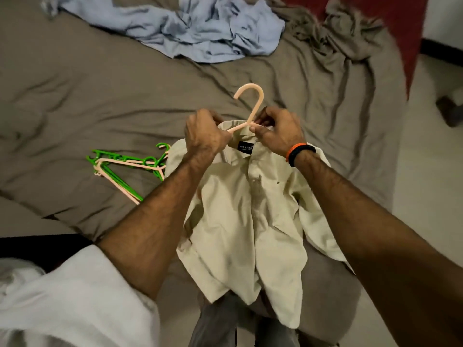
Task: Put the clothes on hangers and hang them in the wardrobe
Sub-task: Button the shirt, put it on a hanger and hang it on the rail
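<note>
A bed (100,91) with a rumpled grey-brown sheet fills the view, pale floor (423,171) to its right. I hold a cream shirt (245,209) up over the bed's near edge, a peach hanger (253,106) inside its collar — the hook sticks up above my knuckles. My left hand (203,136) has its fingers pinched on the collar and the hanger's left arm; my right hand (278,131) pinches the collar at the hanger's neck, fingers pressed together. An orange and black band (298,152) sits on my right wrist. Spare green and peach hangers (125,169) lie in a heap on the sheet just left of the shirt. A crumpled light-blue garment (200,28) lies at the far side — well apart.
</note>
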